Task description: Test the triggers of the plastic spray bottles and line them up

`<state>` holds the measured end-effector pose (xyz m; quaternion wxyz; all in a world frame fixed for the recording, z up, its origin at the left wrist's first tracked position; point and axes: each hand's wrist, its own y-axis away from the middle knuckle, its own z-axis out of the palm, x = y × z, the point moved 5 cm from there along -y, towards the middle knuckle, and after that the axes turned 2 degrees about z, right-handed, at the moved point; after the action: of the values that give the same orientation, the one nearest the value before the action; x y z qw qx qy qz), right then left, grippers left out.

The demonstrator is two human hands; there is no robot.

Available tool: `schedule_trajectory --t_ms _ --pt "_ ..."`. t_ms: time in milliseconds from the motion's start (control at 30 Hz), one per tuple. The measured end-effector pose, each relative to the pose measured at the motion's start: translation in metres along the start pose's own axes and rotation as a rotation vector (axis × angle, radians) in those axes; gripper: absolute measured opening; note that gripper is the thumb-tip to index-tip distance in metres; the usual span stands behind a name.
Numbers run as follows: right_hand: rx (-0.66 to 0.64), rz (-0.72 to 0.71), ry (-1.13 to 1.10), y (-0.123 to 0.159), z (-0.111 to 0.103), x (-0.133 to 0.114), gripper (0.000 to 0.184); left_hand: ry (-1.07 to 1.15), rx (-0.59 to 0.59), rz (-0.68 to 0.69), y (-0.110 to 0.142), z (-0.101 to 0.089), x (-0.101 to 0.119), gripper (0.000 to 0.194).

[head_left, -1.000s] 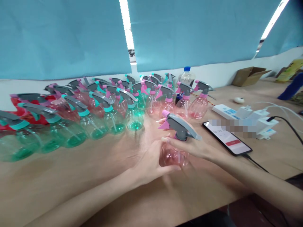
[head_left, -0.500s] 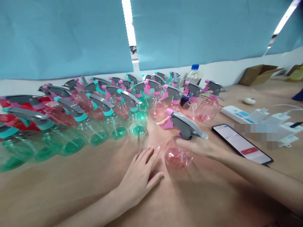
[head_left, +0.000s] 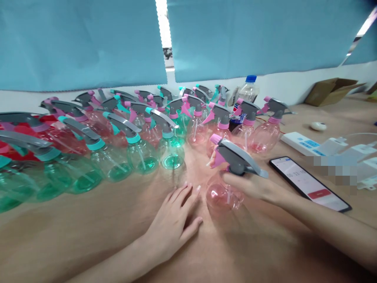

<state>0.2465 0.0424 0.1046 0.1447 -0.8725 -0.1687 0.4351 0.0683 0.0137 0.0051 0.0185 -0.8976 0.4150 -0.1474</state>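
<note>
A clear pink spray bottle (head_left: pixel 222 194) with a grey and pink trigger head stands on the table in front of me, slightly tilted. My right hand (head_left: pixel 250 184) is wrapped round its neck from the right, just under the head; some of its fingers are hidden behind the bottle. To the left of the bottle, my left hand (head_left: pixel 176 214) lies flat on the table, fingers stretched and thumb apart, holding nothing. Beyond that hand, a green spray bottle (head_left: pixel 171 155) with a turquoise collar is the closest of a row. A pink spray bottle (head_left: pixel 266 133) stands farther back at the right.
Several green and pink spray bottles fill the left and back of the table (head_left: pixel 118 220). On the right are a phone (head_left: pixel 309 182), a white power strip (head_left: pixel 303 143) with chargers, and a cardboard box (head_left: pixel 330 92). A blue-capped drink bottle (head_left: pixel 246 92) stands by the wall.
My left hand has let go of the pink spray bottle and come down onto the table at its left. My right hand keeps its hold; the bottle tilts slightly. The view has shifted a little.
</note>
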Motion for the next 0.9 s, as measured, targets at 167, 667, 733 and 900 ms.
schedule_trajectory --t_ms 167,667,733,900 --pt "-0.032 0.057 -0.229 0.0 0.002 0.005 0.024 0.003 -0.031 0.014 -0.003 -0.001 -0.005 0.052" --pt "0.046 0.075 -0.074 0.003 0.005 0.02 0.009 0.023 -0.014 0.018 -0.005 -0.002 -0.004 0.049" --pt "0.055 0.084 -0.052 0.003 0.005 0.022 0.008 0.013 -0.027 0.015 -0.005 -0.001 -0.004 0.049" --pt "0.029 0.097 -0.059 0.002 0.007 0.023 0.012 0.0 -0.031 0.014 -0.004 -0.002 -0.004 0.049"
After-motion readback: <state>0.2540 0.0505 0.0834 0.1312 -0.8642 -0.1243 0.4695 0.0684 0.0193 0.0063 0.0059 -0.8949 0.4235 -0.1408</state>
